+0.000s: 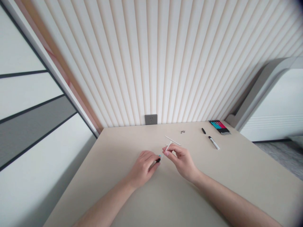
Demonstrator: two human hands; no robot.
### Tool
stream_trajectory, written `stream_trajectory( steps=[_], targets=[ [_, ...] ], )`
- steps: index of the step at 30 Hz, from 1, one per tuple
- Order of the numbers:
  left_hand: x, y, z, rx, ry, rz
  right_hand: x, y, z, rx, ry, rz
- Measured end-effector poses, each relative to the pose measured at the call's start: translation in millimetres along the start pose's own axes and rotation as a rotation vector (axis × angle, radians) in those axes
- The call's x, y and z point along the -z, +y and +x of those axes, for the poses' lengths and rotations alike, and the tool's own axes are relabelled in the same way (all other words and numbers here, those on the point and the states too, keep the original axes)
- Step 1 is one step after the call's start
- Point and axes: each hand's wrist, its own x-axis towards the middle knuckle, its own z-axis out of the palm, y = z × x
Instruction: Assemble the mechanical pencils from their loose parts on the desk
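Note:
My left hand (pixel 144 167) pinches a small black piece (pixel 158 160) with a bit of teal at its top, near the middle of the table. To its right, my right hand (pixel 181 158) holds a thin white stick (pixel 168 146) between thumb and fingers. The stick slants, its lower end close to the black piece; whether the two touch is too small to tell. Another thin white rod (pixel 173 140) lies on the table just beyond my right hand.
On the beige table (pixel 113 148) lie small metallic parts (pixel 183 131), a black cap (pixel 204 130), a white marker-like tube (pixel 214 142) and a row of teal and red pens (pixel 219 127). A ribbed wall with a dark socket (pixel 151 119) stands behind.

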Motion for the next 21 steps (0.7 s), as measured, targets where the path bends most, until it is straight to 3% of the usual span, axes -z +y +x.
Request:
stream_trajectory(
  steps=[5, 12, 21],
  targets=[
    [1.1, 1.0, 0.4, -0.009, -0.008, 0.004, 0.0, -0.9, 0.6, 0.007, 0.009, 0.005],
    [1.7, 1.4, -0.7, 0.002, -0.023, 0.002, -4.2, -4.9, -1.1, 0.079, -0.118, -0.132],
    [2.5, 0.8, -0.6, -0.012, -0.038, 0.012, -6.7, 0.0, -1.8, 0.135, -0.104, -0.210]
  ],
)
